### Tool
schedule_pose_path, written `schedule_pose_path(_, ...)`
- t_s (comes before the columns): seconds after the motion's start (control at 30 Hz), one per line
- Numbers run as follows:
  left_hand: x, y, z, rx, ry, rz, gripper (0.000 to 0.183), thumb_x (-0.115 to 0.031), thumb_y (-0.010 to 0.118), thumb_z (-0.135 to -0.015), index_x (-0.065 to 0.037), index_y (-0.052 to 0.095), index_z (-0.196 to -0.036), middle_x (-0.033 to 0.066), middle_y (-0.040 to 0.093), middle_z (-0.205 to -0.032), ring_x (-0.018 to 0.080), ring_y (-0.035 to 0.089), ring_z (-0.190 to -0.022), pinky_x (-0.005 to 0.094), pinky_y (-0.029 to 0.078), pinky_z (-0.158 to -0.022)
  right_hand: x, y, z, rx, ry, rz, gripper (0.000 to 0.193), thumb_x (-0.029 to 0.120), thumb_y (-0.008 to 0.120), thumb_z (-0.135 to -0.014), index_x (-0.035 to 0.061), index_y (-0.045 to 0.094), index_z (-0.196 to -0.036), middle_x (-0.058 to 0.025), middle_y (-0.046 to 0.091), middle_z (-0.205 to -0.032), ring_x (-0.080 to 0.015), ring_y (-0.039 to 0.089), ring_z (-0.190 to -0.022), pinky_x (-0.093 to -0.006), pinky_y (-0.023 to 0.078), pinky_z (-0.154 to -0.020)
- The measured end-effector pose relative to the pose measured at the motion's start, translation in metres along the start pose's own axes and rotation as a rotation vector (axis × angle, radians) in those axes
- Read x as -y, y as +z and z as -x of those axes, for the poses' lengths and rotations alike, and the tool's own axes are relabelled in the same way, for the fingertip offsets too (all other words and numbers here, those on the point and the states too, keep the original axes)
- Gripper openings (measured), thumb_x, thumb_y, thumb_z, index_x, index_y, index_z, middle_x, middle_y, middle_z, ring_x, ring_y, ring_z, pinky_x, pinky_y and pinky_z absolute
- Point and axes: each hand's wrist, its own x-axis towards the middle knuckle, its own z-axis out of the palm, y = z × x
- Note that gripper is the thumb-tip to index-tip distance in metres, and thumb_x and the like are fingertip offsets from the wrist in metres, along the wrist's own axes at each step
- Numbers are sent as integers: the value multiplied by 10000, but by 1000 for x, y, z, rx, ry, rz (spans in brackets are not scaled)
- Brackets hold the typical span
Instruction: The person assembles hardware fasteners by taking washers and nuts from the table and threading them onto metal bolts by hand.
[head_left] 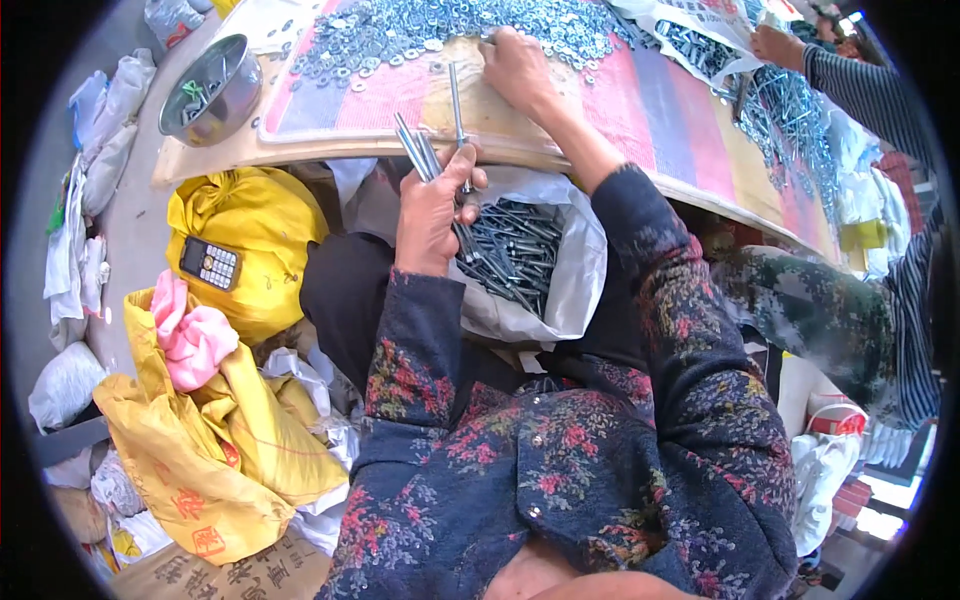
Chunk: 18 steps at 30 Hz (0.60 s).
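My left hand (430,222) is closed around several long metal bolts (416,146), which stick up past the fingers. One bolt (456,98) stands apart from the bunch, upright between thumb and fingertips. Just below that hand, a white sack (585,282) with its mouth spread holds a heap of similar bolts (510,250). My right hand (520,72) reaches to the tabletop, fingers curled down at the near edge of a spread of small metal washers (400,40). Whatever its fingertips pinch is hidden.
A striped cloth (640,125) covers the wooden board. A metal bowl (212,92) stands at its left end. Another person's hand (778,46) is by a bolt pile (790,130) at right. Yellow bags (245,300), one bearing a phone (210,263), lie left of my knees.
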Motion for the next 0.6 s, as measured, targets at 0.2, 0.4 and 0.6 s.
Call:
schedule_pose_path(0.2,7,7,-2,-1,3,78,256,-173,684,-870,18,623,-1029,56,599,-691,66,482,-472,173,333,-368,-42,-19,11,24,53,-233,195,184,595,-783,9,665,-836,-212,661,-816,-351,658,-822,-420,511,-762)
schedule_pose_path(0.4,5,14,0,-24,-14,47,261,-186,689,-867,14,627,-1022,54,596,-694,65,503,-512,169,332,-372,-31,-13,16,102,-177,35,271,278,618,-843,89,671,-1029,-157,666,-909,-267,650,-859,-405,502,-750)
schedule_pose_path(0.6,13,19,-3,8,-28,-59,246,-187,694,-863,-2,640,-1016,46,596,-698,55,483,-499,167,323,-370,-25,9,-7,90,-111,217,296,323,629,-835,40,664,-913,-164,663,-863,-288,644,-722,-416,501,-695)
